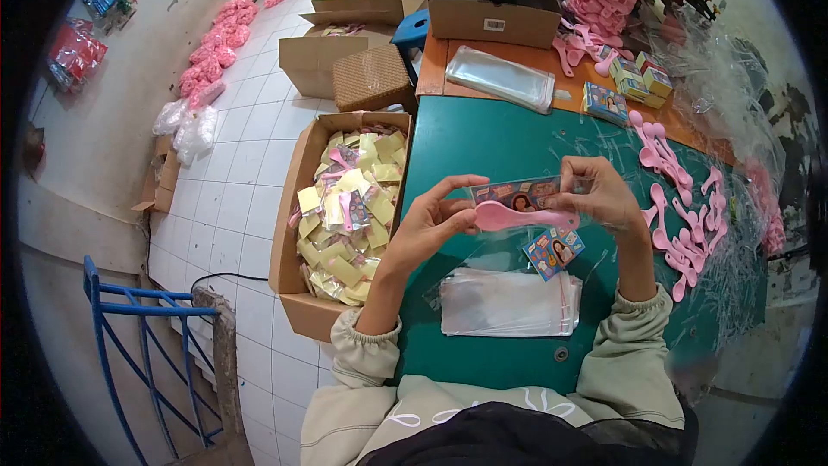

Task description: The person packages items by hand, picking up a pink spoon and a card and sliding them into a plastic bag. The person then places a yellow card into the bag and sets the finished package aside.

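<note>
Between my hands, above the green table, is a clear plastic bag [580, 207] with a pink spoon [524, 218] and a dark printed card [526, 192] in it. My left hand [437, 217] pinches the bag's left end, by the tip of the spoon. At the right end, my right hand [602, 193] grips the bag's upper edge with thumb and fingers. Below them lies a small blue and yellow printed card [554, 252]. Nearer to me is a stack of clear plastic bags [504, 304].
A carton [297, 315] of filled packets with yellow cards stands left of the green table [483, 138]. Loose pink spoons [681, 242] lie on the right. Card bundles [605, 102], more clear bags [500, 78] and an open box [500, 22] are at the back.
</note>
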### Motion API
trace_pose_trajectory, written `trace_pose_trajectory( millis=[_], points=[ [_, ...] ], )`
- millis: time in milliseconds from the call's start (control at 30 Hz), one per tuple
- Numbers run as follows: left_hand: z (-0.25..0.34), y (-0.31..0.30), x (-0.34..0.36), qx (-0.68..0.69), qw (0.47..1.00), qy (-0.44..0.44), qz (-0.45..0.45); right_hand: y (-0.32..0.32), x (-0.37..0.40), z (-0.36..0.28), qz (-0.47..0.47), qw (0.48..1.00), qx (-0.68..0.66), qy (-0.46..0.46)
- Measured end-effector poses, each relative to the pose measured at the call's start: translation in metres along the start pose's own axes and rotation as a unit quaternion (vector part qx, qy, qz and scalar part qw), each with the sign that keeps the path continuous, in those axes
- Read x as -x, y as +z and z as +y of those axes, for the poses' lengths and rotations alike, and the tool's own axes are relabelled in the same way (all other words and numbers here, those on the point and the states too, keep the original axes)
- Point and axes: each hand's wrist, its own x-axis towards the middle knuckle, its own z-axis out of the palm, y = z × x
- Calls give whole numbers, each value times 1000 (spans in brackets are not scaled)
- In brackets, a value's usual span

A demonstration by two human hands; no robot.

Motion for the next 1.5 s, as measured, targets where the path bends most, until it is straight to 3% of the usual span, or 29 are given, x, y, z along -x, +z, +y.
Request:
trace_pose_trajectory(
  millis=[100, 133, 233, 267, 300, 400, 500, 600, 1100, 1333, 1500],
  points=[
    [-25, 3, -6, -166, 976, 19, 141, 7, 0, -2, 95, 987, 125, -27],
    [-31, 6, -6, -90, 987, -21, 128, 11, 0, -2, 136, 973, 183, -40],
    [-34, 16, -5, 82, 985, -123, 88, 31, -6, 5, 69, 952, 248, -169],
    [-30, 19, -2, 103, 980, -149, 80, 33, -4, 7, -17, 957, 250, -148],
    [-28, 22, 1, 123, 974, -175, 72, 36, -3, 10, -33, 953, 269, -138],
    [-41, 18, 4, 67, 981, -162, 82, 46, 0, 12, -72, 943, 312, -95],
    [-42, 20, 7, 29, 984, -155, 85, 54, -1, 24, -89, 919, 359, -135],
    [-37, 23, 9, -10, 983, -158, 89, 64, -2, 29, -126, 936, 312, -104],
    [-44, 22, 9, -32, 985, -122, 117, 72, -7, 31, -114, 948, 275, -113],
    [-31, 27, 8, -82, 974, -162, 137, 80, -5, 37, -78, 927, 303, -209],
    [-45, 22, 8, -148, 977, -89, 124, 84, -5, 37, -95, 929, 279, -224]
  ],
)
